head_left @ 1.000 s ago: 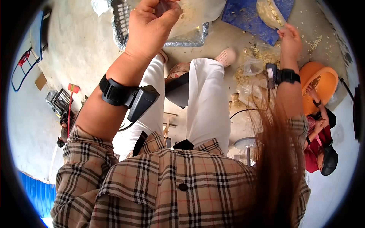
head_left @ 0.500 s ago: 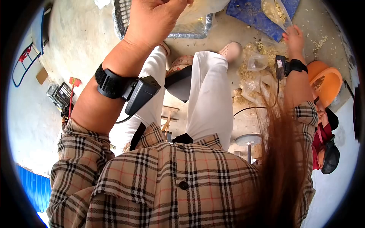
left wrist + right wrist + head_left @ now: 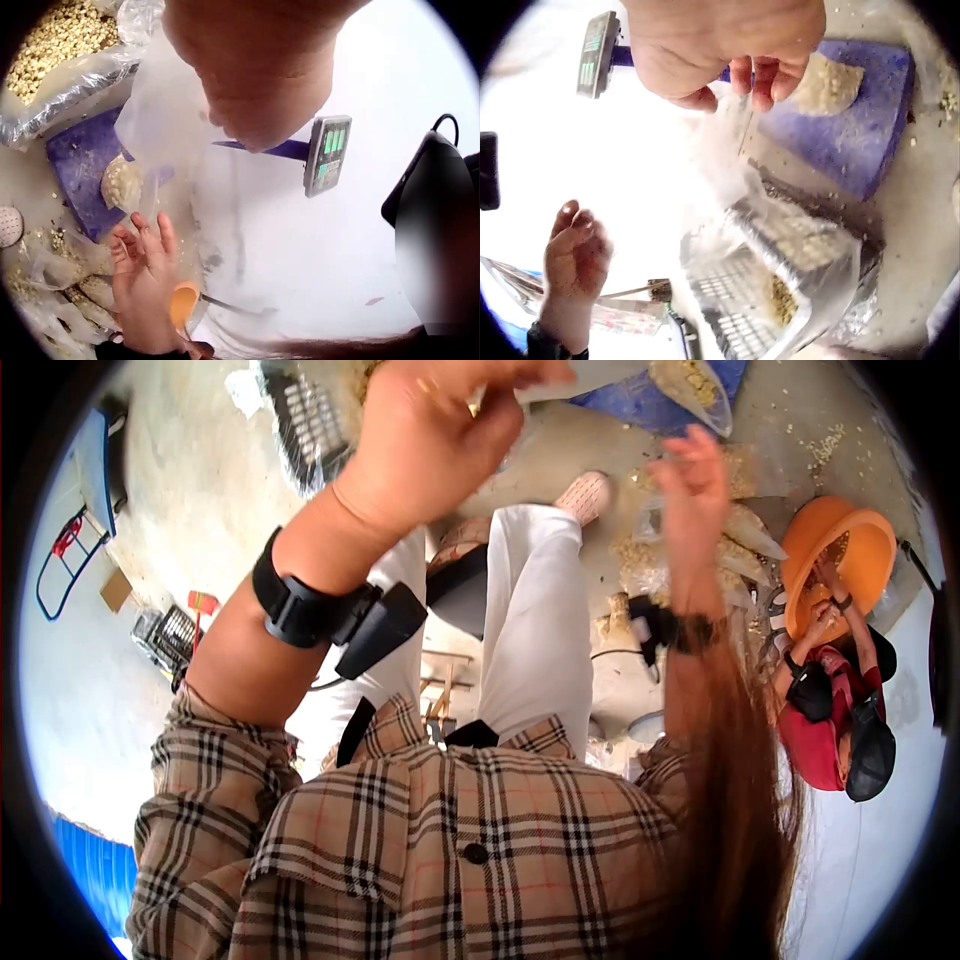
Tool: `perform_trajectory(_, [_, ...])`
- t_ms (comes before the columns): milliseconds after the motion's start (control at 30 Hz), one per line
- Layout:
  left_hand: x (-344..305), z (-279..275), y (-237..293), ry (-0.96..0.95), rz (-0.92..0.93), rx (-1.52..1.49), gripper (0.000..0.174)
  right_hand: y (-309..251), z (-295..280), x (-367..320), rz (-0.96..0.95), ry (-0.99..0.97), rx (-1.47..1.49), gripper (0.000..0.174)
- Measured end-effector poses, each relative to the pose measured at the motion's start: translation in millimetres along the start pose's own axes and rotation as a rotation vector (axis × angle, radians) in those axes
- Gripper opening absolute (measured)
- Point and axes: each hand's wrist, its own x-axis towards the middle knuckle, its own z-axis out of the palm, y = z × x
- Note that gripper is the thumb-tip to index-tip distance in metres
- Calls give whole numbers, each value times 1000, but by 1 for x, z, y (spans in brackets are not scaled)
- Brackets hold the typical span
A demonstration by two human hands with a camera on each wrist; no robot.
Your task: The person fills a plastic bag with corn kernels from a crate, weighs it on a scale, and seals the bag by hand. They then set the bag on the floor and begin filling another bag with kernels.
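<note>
In the head view my left hand (image 3: 430, 450) is raised at the top centre, thumb below the fingers. Beside it in the left wrist view hangs a translucent plastic bag (image 3: 161, 112), its upper part going behind the hand; the hand pinches it, though the fingertips are hidden there. My right hand (image 3: 695, 480) holds nothing, its fingers spread and blurred. Just beyond those fingers, a clear bag of pale kernels (image 3: 122, 184) sits on the blue platform (image 3: 855, 150) of a scale. The scale's lit display (image 3: 328, 157) stands on a blue post.
A plastic-lined crate (image 3: 735, 322) with kernels stands near the scale. Several filled bags (image 3: 745, 540) and scattered kernels (image 3: 825, 445) lie on the floor at right. Another person (image 3: 825, 710) reaches into an orange tub (image 3: 870, 540).
My right hand has let go of the kernel bag on the scale and moved left. My left hand has shifted right, its fingers reaching further across.
</note>
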Motion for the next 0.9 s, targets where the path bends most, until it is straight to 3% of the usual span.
perform_trajectory(33, [2,2,-3,-75,81,94,23,-9,11,-9,53,-86,123,44])
perform_trajectory(100, [8,8,-8,-158,256,228,34,-19,22,-18,329,-239,733,47])
perform_trajectory(200, [6,22,-2,-259,292,396,22,-35,31,-20,459,-199,1096,53])
perform_trajectory(333, [-7,35,-6,-351,363,377,21,-29,31,-13,506,-149,1030,50])
perform_trajectory(367, [-8,36,-5,-358,373,374,21,-34,31,-10,507,-155,1025,40])
perform_trajectory(567, [-17,42,-4,-499,368,398,14,-17,42,2,483,2,818,23])
perform_trajectory(767, [-20,37,3,-429,228,280,17,-8,43,11,403,14,643,25])
perform_trajectory(867, [-18,24,2,-379,196,240,18,-15,36,13,509,17,723,24])
perform_trajectory(900, [-18,22,1,-274,125,233,23,-15,31,13,502,-4,766,23])
